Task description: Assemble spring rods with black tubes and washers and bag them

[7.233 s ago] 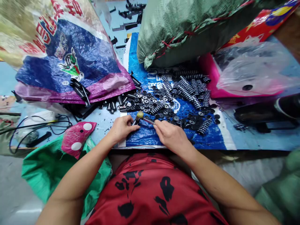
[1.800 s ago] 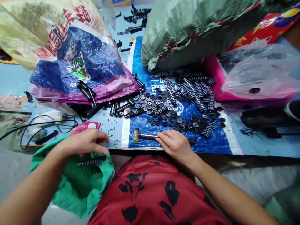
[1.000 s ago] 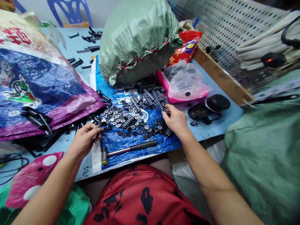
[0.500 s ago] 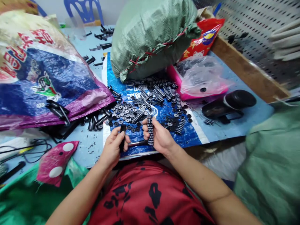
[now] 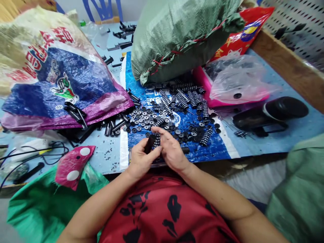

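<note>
Nearest, we see the left hand (image 5: 140,159) gripping a black tube (image 5: 150,143), long axis toward 1 o'clock; touching it, the right hand (image 5: 172,152) clasps a ribbed washer stack (image 5: 157,139). Loose washers (image 5: 152,118) lie beyond at 12 o'clock.

- Small assembly workshop, this is my bench (image 5: 268,141)
- Loose black washers (image 5: 152,118) all over a blue tarp (image 5: 215,150)
- Big woven sacks (image 5: 182,33) of stock piled behind
- Black rods (image 5: 115,125) spilling out, pegboard wall (image 5: 303,20) on the right
</note>
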The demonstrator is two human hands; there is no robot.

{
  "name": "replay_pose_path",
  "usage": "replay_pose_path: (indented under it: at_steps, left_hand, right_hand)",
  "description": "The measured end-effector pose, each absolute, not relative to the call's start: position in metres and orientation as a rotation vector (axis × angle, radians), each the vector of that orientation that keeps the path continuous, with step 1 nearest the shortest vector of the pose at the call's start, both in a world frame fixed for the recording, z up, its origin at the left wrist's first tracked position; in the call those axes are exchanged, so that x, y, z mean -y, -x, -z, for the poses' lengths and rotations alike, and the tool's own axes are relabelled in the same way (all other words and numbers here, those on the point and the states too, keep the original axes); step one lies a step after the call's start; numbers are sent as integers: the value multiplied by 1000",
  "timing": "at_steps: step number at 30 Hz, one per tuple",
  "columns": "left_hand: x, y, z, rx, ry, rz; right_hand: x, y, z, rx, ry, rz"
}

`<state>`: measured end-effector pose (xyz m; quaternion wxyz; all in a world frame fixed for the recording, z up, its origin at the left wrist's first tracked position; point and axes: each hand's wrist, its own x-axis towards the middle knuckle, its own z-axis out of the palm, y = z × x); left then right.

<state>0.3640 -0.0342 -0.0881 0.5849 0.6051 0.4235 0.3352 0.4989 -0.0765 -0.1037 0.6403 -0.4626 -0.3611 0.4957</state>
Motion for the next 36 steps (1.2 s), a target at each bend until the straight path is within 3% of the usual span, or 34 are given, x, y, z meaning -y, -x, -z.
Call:
replay_pose_path:
  at_steps: [6, 18, 27, 36]
  left_hand:
    - [28, -347, 80, -999, -1304, -681]
    - [37, -349, 86, -926, -969, -758]
    - [27, -334, 82, -952, -713, -554]
    - [-5, -301, 89, -1165, -1040, -1087]
  right_hand:
    - [86, -533, 112, 1829, 1032, -377]
    - [96, -512, 108, 1869, 1166, 126]
    - [96, -507, 114, 1924, 1243, 43]
    - [100, -508, 127, 2027, 1604, 71]
